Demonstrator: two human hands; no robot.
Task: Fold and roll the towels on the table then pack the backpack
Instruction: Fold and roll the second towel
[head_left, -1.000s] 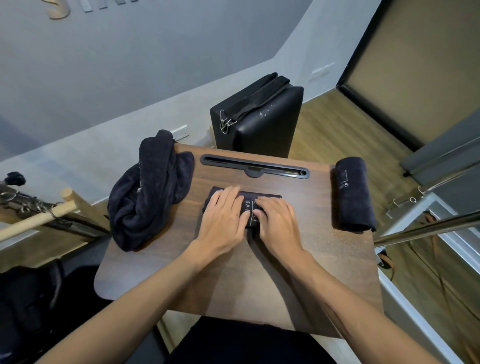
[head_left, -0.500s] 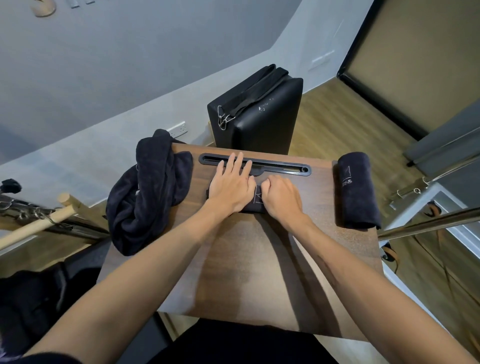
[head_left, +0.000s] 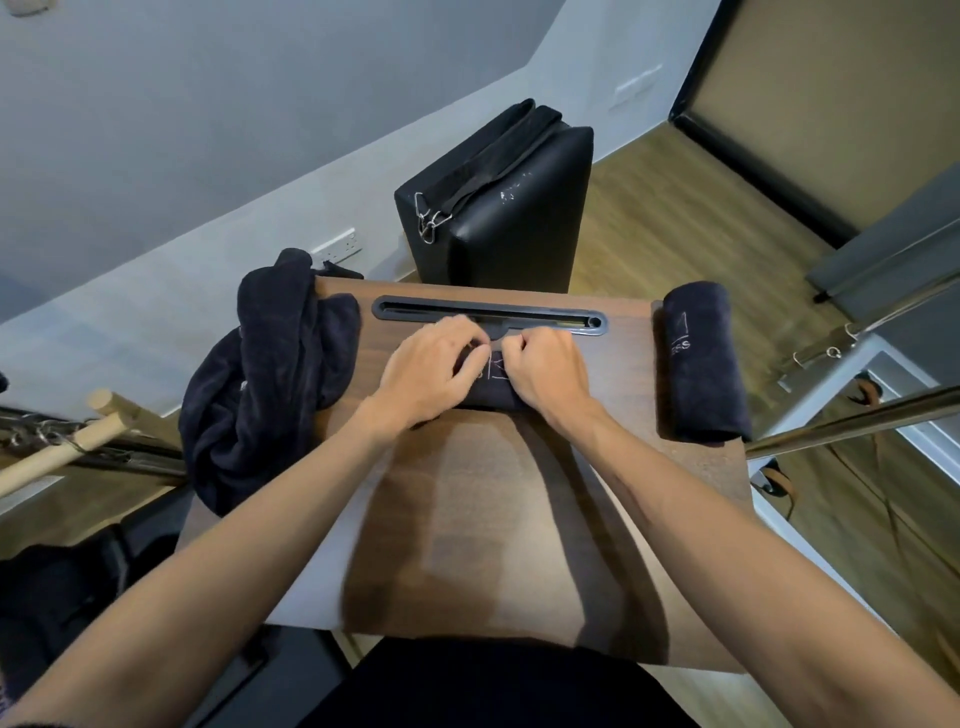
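Loose towel pile slumps off the table's left edge. Mid-table, near the far slot, left hand and right hand both curl around the rolled towel. Finished roll sits far right.

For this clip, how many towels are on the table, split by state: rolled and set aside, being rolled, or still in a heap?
Rolled and set aside: 1, the rolled towel at the table's right edge.
Being rolled: 1, the centre towel held by the left hand and right hand.
Still heaped: the towel pile, counted as 1; it may hold more.
Total: 3
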